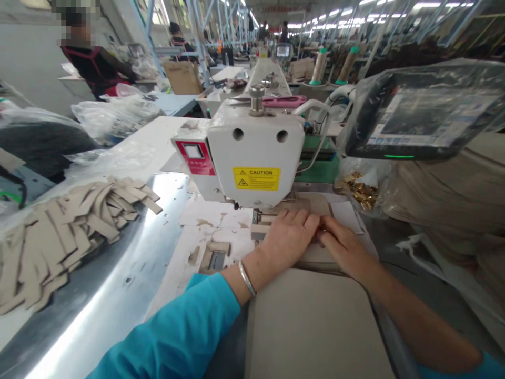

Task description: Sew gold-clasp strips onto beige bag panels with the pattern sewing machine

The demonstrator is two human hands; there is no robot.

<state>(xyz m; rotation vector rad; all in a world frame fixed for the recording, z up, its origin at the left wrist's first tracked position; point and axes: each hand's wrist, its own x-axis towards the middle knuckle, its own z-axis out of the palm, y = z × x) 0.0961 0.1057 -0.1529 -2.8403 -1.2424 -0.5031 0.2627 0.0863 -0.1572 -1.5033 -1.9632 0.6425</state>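
My left hand (290, 237) lies flat, fingers stretched out, on a beige fabric piece (315, 310) just under the head of the white sewing machine (252, 152). My right hand (343, 245) rests beside it on the same piece, its fingertips meeting the left hand's fingers near the needle area. Whether the right fingers pinch something small there is hidden. A silver bangle sits on my left wrist.
A heap of beige cut strips (59, 237) lies at the left on a shiny metal surface. A plastic-wrapped control screen (422, 113) hangs at the right, a bag of brass parts (361, 189) under it. Another person (90, 58) stands at the far left.
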